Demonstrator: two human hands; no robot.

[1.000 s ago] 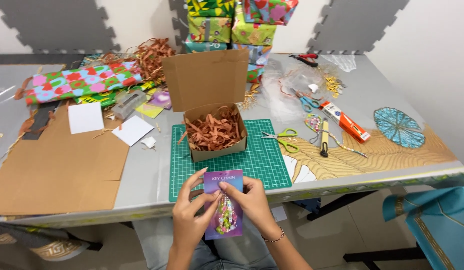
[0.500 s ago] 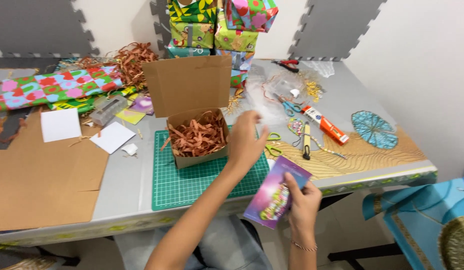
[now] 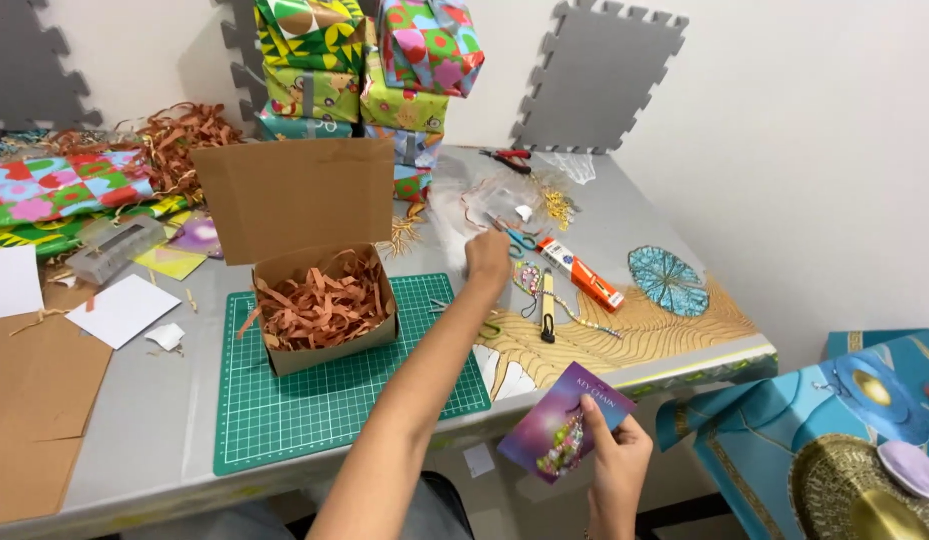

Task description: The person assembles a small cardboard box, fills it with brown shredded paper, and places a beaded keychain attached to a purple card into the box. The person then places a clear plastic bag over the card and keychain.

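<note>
Since half a second ago the left hand (image 3: 488,255) has stretched farther across the desk (image 3: 155,420), past the cardboard box, and the view has swung a little to the right. That hand now sits over the clutter at the desk's far middle, its fingers curled at the edge of a crumpled clear plastic bag (image 3: 485,200); whether it has pinched the plastic I cannot tell. Blue-handled scissors (image 3: 517,240) lie just right of it, touching or nearly so.

Meanwhile the right hand (image 3: 615,470) is off the desk's near edge, toward its right corner, closed on a purple keychain card (image 3: 565,420), with the thumb on the card's face. This card tilts, its long axis running from lower left up to upper right, and a beaded charm shows on its front. From the card, the bag lies up and to the left, well apart, and the left hand is far the nearer to it.

An open cardboard box (image 3: 325,340) stands on the green cutting mat (image 3: 315,420) near the desk's front middle, lid upright behind it; it holds only orange paper shred (image 3: 320,305). Right of the left hand lie a craft knife (image 3: 547,310), long axis toward the near edge, and an orange glue tube (image 3: 582,273) on a slant. Wrapped gift boxes (image 3: 365,70) are stacked at the back edge.
</note>
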